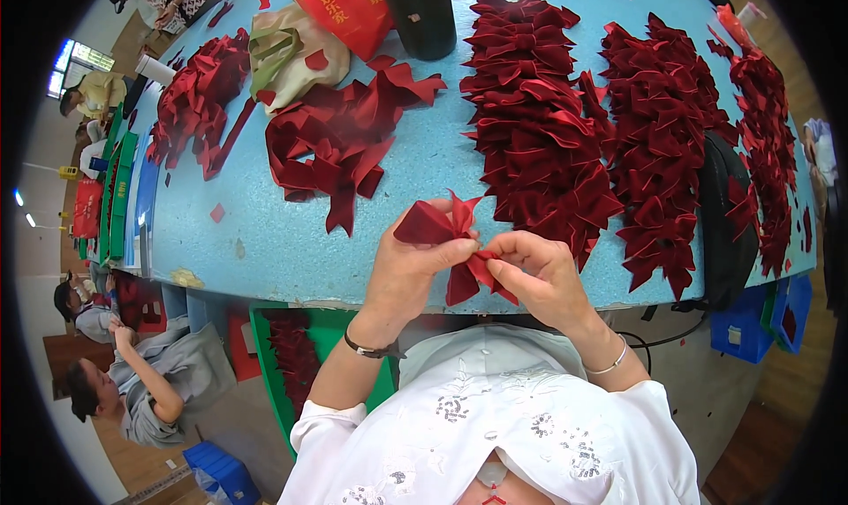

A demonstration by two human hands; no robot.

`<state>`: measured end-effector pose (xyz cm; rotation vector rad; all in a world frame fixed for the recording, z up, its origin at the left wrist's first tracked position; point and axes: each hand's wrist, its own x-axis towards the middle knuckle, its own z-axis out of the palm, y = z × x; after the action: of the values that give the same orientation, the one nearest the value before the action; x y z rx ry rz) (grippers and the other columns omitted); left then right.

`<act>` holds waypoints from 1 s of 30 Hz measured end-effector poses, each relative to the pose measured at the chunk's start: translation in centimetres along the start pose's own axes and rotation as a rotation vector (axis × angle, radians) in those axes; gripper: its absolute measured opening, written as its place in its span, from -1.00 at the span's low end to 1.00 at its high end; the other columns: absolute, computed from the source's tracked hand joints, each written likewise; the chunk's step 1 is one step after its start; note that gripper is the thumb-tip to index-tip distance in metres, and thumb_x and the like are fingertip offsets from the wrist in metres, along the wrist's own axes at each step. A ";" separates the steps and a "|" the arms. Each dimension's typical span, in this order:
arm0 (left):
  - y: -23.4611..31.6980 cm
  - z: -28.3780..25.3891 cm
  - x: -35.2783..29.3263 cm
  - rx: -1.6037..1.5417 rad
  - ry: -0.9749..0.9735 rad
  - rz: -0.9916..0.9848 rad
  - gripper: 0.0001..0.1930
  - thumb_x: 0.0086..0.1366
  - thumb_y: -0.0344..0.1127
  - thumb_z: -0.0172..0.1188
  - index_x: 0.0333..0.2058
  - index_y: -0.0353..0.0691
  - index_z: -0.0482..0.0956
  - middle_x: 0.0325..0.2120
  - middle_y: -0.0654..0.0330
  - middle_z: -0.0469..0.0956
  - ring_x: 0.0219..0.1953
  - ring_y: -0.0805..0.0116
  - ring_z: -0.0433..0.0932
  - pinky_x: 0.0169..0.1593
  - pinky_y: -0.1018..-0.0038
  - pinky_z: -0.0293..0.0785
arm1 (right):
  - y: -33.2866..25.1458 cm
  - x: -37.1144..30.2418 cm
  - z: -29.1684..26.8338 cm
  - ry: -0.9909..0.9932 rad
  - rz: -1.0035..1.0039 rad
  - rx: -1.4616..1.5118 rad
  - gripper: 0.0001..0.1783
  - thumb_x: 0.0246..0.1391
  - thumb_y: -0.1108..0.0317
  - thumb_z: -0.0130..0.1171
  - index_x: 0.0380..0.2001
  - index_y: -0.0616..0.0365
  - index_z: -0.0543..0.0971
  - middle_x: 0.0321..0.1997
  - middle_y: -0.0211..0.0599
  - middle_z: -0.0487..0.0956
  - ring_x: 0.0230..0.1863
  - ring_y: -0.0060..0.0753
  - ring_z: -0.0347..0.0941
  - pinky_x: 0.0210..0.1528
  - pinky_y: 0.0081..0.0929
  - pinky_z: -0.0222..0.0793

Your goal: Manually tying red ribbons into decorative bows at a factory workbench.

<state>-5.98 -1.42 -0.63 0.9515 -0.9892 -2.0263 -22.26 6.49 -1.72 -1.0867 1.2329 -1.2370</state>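
Observation:
Between my hands, over the table's near edge, is a dark red velvet bow [427, 225] with its loops and tails spread. My left hand [408, 262] grips it near the centre, thumb pressed against the fabric. The fingers of my right hand [541, 271] are pinched on the bow just right of its middle. Loose red ribbon pieces [327, 139] lie in a heap beyond my left hand. Ahead and to the right, finished-looking bows [539, 125] are stacked in a long overlapping row, with a second row of bows [658, 143] beside it.
The blue table [238, 231] also carries a dark bottle [420, 15], a red bag [340, 11], a cream cloth bag [296, 50] and a black bag [726, 222]. A green crate [265, 337] stands below my left arm, blue bins [742, 324] at the right. Several people sit at the left.

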 end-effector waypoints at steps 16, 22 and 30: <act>-0.5 -1.1 -0.5 0.249 0.049 0.116 -0.68 0.00 -0.57 0.23 -0.22 -0.37 0.43 -0.38 0.19 0.54 -0.28 0.47 0.50 -0.16 0.51 0.44 | 0.2 0.1 0.5 0.083 -0.028 -0.009 -0.87 0.07 0.47 0.12 -0.35 0.34 0.52 -0.47 -0.34 0.55 -0.46 -0.66 0.43 -0.42 -0.69 0.37; -0.7 -0.5 -0.4 0.179 0.056 0.182 -0.71 0.03 -0.55 0.23 -0.22 -0.38 0.45 -0.37 0.16 0.55 -0.28 0.47 0.51 -0.16 0.51 0.43 | 0.7 0.5 1.2 0.024 -0.085 -0.142 -0.86 0.10 0.46 0.10 -0.36 0.36 0.53 -0.50 -0.34 0.55 -0.49 -0.65 0.44 -0.45 -0.70 0.37; -0.7 -1.6 -0.9 0.090 0.009 0.169 -0.78 0.09 -0.52 0.22 -0.26 -0.36 0.47 -0.34 0.15 0.57 -0.27 0.49 0.50 -0.15 0.53 0.42 | 1.0 -0.6 -0.1 -0.098 0.224 0.162 -0.85 0.09 0.46 0.11 -0.35 0.38 0.53 -0.54 -0.35 0.54 -0.52 -0.62 0.45 -0.46 -0.68 0.38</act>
<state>-4.38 -0.93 -1.67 0.8919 -1.1251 -1.8494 -22.28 7.11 -2.68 -0.8562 1.1262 -1.0793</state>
